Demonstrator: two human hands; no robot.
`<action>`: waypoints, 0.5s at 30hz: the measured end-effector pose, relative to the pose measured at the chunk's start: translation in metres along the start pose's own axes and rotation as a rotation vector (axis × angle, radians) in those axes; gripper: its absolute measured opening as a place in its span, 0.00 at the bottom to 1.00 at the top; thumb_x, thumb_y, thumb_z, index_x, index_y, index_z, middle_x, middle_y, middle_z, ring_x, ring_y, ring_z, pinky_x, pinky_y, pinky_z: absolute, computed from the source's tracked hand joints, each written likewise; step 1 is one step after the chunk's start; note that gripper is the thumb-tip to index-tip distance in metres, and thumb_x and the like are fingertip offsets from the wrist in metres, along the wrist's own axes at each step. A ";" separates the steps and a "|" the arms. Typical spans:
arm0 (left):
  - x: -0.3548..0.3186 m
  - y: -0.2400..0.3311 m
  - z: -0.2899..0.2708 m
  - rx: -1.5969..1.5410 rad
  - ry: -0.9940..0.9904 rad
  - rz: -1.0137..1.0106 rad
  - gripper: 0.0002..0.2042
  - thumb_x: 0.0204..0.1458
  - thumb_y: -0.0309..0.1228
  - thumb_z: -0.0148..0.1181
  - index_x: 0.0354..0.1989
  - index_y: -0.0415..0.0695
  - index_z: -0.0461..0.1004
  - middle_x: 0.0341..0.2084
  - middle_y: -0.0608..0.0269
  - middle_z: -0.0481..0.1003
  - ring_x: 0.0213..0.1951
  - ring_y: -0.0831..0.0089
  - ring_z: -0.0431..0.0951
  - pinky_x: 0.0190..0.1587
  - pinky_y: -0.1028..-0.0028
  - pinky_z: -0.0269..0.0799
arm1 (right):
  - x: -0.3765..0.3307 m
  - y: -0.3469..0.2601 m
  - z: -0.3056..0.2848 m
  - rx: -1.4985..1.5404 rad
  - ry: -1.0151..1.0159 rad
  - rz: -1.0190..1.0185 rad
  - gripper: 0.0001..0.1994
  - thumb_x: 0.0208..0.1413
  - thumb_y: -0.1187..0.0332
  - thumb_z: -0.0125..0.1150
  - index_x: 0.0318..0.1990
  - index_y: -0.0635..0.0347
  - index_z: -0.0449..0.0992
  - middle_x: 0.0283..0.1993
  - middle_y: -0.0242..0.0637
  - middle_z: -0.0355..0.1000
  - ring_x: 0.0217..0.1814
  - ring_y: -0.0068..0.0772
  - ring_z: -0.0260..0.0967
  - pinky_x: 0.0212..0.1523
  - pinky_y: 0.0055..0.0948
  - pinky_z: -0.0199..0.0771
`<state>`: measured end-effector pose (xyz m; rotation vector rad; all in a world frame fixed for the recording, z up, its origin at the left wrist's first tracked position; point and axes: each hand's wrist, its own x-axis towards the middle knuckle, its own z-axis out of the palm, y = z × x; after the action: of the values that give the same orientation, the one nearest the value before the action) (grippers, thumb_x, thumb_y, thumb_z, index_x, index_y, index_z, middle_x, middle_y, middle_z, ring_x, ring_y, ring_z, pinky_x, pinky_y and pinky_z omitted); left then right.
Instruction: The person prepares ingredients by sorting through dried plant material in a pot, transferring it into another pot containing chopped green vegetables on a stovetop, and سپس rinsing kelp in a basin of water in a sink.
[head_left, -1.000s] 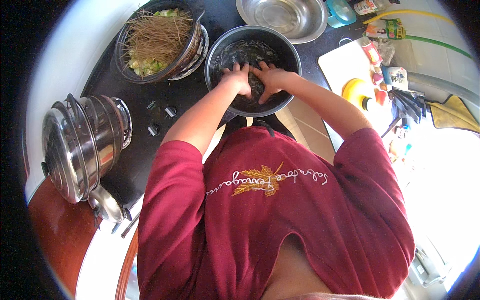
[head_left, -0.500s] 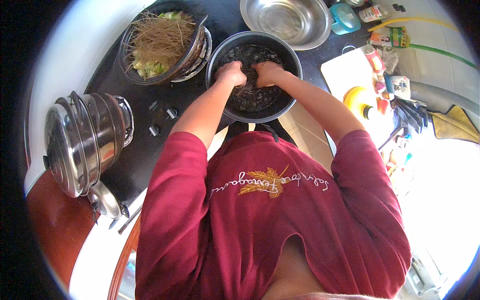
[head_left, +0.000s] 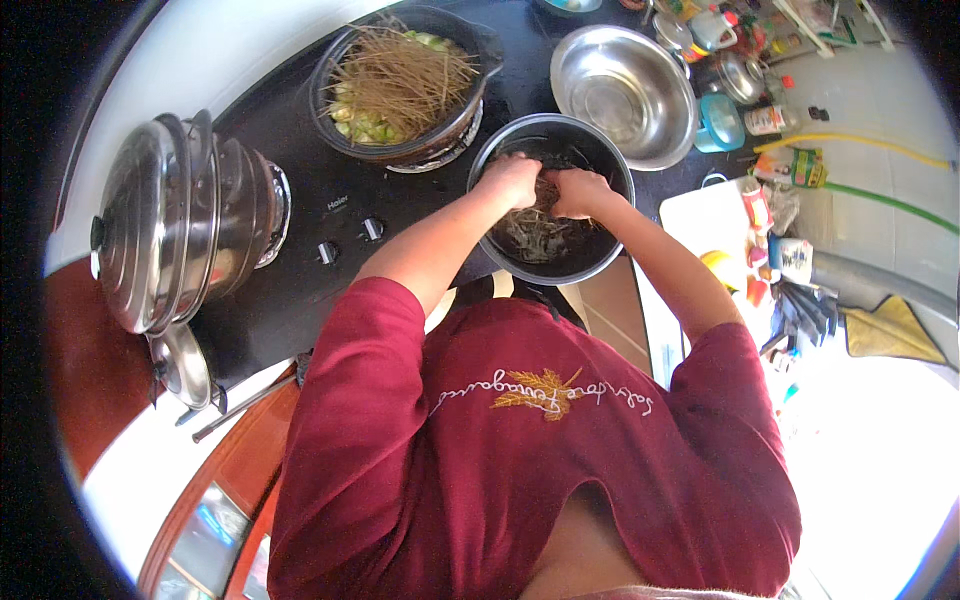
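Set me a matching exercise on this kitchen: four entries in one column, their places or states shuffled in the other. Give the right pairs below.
Column one
1. Left hand and right hand
2. Tall steamer
3. Steel basin
4. Cloth

Column two
A. Yellowish, near the picture's right edge
B. Without a lid, just beyond and to the right of the round pot
C. Down inside the round pot
D. Lid on, at the far left of the black counter

Right pairs: 1-C, 2-D, 3-B, 4-A
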<state>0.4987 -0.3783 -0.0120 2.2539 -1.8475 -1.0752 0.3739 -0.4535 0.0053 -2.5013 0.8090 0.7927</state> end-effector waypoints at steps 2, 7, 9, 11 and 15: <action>-0.013 0.010 -0.014 0.039 -0.079 -0.024 0.32 0.41 0.26 0.51 0.61 0.54 0.57 0.63 0.50 0.47 0.60 0.47 0.55 0.58 0.61 0.59 | 0.002 -0.003 -0.013 -0.104 -0.067 0.006 0.21 0.36 0.64 0.58 0.44 0.52 0.74 0.40 0.43 0.74 0.43 0.43 0.72 0.42 0.38 0.73; -0.037 0.011 -0.024 0.096 0.023 0.087 0.35 0.42 0.24 0.50 0.63 0.56 0.51 0.65 0.50 0.40 0.58 0.44 0.58 0.54 0.60 0.65 | -0.014 -0.018 -0.043 -0.259 -0.115 0.002 0.16 0.37 0.65 0.59 0.38 0.55 0.77 0.39 0.41 0.75 0.43 0.41 0.73 0.40 0.37 0.73; -0.040 0.011 -0.022 0.090 0.109 0.134 0.34 0.43 0.26 0.50 0.63 0.55 0.50 0.65 0.49 0.41 0.56 0.43 0.61 0.53 0.59 0.66 | -0.016 -0.016 -0.045 -0.282 -0.121 -0.007 0.16 0.38 0.64 0.58 0.39 0.54 0.77 0.39 0.40 0.75 0.43 0.40 0.73 0.41 0.37 0.73; -0.047 0.013 -0.024 0.050 0.156 0.169 0.33 0.45 0.28 0.52 0.63 0.55 0.50 0.64 0.48 0.41 0.54 0.44 0.63 0.52 0.59 0.67 | -0.020 -0.013 -0.045 -0.288 -0.123 -0.007 0.16 0.39 0.63 0.58 0.39 0.54 0.77 0.40 0.40 0.75 0.43 0.40 0.73 0.41 0.37 0.73; -0.067 0.015 -0.032 -0.089 0.274 0.206 0.35 0.42 0.27 0.57 0.62 0.53 0.52 0.64 0.51 0.44 0.57 0.51 0.59 0.54 0.61 0.65 | -0.040 -0.020 -0.064 -0.301 -0.115 0.024 0.18 0.38 0.63 0.58 0.42 0.50 0.75 0.39 0.40 0.75 0.43 0.41 0.73 0.41 0.38 0.73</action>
<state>0.4992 -0.3370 0.0514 1.9916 -1.8285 -0.7588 0.3846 -0.4548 0.0828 -2.6770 0.7264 1.1297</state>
